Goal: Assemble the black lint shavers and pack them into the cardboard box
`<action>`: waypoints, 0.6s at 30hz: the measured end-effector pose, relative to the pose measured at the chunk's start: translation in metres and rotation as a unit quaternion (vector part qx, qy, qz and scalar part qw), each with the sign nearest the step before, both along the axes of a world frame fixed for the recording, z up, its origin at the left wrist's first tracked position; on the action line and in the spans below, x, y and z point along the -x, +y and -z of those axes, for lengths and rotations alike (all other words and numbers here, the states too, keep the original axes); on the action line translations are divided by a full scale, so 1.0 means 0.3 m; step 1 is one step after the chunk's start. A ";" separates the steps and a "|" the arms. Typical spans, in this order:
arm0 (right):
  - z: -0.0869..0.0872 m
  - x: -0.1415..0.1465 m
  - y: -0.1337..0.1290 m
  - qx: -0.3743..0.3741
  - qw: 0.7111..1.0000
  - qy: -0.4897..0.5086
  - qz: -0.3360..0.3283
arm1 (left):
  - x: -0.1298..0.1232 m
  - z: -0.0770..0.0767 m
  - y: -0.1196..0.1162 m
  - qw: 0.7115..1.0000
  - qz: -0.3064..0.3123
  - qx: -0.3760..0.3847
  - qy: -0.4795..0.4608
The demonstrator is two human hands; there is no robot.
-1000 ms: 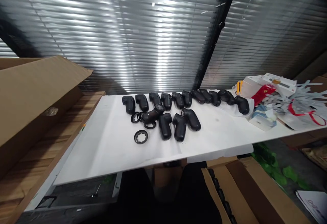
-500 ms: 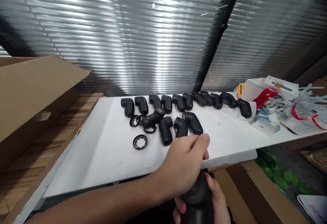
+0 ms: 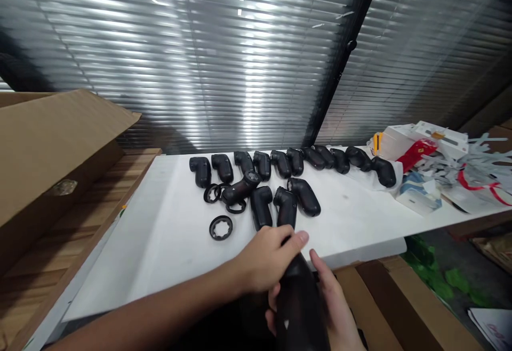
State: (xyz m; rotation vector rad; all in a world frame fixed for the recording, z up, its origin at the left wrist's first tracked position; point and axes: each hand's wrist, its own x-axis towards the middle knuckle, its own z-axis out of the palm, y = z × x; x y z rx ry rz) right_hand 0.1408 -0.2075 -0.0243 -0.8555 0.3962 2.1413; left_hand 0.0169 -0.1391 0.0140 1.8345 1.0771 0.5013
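A large black part (image 3: 300,308) with a rounded body is at the bottom centre, tilted toward the table. My left hand (image 3: 268,257) wraps its fingers round the upper end of this part. Lower down, my right hand (image 3: 336,303) holds the body from the right, with its thumb raised along the side and fingertips showing on the left. Just beyond my hands lie bent black parts (image 3: 261,207) on the white table (image 3: 172,265). A black ring (image 3: 221,228) with a notched inner edge lies to their left.
Several bent black parts (image 3: 201,172) stand in a row along the table's back edge. An open cardboard box (image 3: 60,143) is at left, another (image 3: 416,308) below right. White boxes, a red packet (image 3: 418,153) and paper strips lie at the right end. Blinds rise behind.
The black part has tipped, and more of its body shows. My left hand has moved left and down, the right hand's thumb has risen, and the view has shifted slightly.
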 end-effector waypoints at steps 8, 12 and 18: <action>-0.025 0.023 -0.007 0.010 0.999 -0.046 0.015 | 0.009 0.033 -0.002 1.000 0.013 0.003 -0.005; 0.043 0.018 -0.033 -0.028 0.995 -0.099 -0.011 | 0.009 -0.006 -0.033 0.997 0.065 -0.048 -0.002; 0.101 -0.007 -0.079 -0.251 0.957 -0.145 0.007 | -0.002 -0.020 -0.098 0.988 0.092 -0.117 -0.032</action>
